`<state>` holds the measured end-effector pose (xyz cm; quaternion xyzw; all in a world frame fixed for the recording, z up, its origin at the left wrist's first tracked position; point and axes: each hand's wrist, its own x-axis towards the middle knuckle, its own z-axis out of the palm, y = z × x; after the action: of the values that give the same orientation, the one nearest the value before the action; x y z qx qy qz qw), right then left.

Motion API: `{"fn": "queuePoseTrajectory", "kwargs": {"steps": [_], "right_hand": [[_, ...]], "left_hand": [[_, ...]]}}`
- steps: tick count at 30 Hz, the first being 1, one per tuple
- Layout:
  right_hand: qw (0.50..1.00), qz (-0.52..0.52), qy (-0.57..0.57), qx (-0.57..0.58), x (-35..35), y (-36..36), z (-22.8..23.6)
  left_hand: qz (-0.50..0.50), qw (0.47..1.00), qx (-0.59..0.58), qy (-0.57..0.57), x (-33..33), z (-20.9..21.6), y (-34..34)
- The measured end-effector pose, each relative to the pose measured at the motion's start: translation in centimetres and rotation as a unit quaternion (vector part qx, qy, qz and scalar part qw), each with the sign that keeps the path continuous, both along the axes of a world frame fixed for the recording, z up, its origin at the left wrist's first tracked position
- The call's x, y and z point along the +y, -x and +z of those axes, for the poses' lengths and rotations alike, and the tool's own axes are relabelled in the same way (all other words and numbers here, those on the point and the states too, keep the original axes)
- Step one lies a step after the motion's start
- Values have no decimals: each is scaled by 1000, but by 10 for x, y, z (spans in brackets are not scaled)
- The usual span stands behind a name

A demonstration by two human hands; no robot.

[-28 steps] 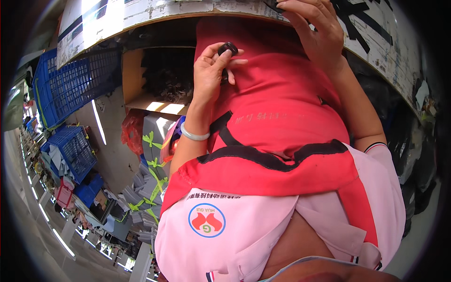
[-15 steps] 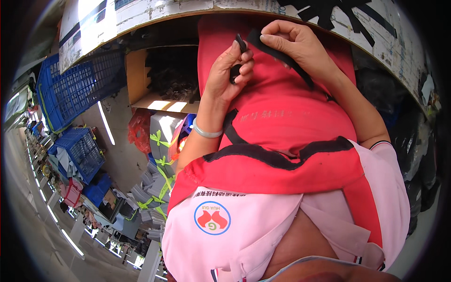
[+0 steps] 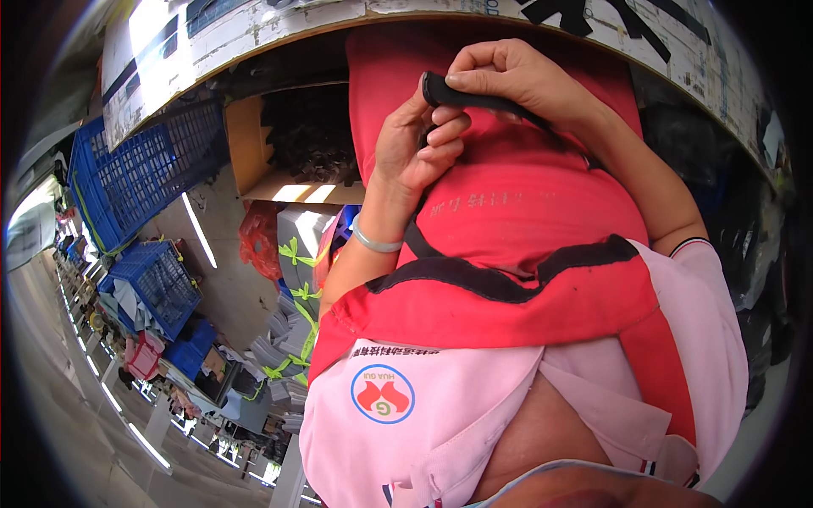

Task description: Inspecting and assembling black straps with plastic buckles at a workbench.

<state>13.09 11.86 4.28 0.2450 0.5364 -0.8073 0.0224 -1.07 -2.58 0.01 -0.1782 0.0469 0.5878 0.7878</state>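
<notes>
Above my red apron [image 3: 508,169], my two hands are close together. A black fabric strip [image 3: 466,98] runs from the left fingertips under my right hand and on to the right. My right hand [image 3: 529,83] pinches it between thumb and fingers. My left hand [image 3: 417,144] has thumb and forefinger closed at the strip's left end, its other fingers curled. A small dark piece shows inside that palm, mostly hidden by the fingers. Whether it joins the strip, I cannot tell.
Across the far side runs a worn white tabletop [image 3: 339,19], with several black strips [image 3: 631,25] at its right. Under its left part stands a cardboard box [image 3: 246,140] of dark pieces. Blue crates [image 3: 127,182], a red plastic bag [image 3: 258,241] and tied grey bundles [image 3: 292,334] are at left.
The strip in my right hand has moved left and now meets my left fingertips; before, there was a gap between them. My left hand has stayed nearly in place.
</notes>
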Motion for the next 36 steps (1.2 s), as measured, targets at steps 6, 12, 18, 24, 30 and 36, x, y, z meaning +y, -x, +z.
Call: {"fn": "queuePoseTrajectory", "kwargs": {"steps": [6,12,18,24,30,36], "right_hand": [[998,-28,-49,10,-4,2,2],[992,-84,-68,60,-7,6,-11],[988,-72,-113,71,1,-1,-31],[903,-140,-332,235,-5,5,-10],[975,-135,-175,17,0,-4,3],[983,-78,-147,-72,-2,-7,-5]], "left_hand": [[-27,991,132,-26,0,1,-5],[-43,966,253,34,4,-4,-6],[25,900,430,60,7,6,-4],[78,808,580,67,7,6,-5],[144,754,636,81,15,15,-9],[165,671,720,66,13,10,-14]]}}
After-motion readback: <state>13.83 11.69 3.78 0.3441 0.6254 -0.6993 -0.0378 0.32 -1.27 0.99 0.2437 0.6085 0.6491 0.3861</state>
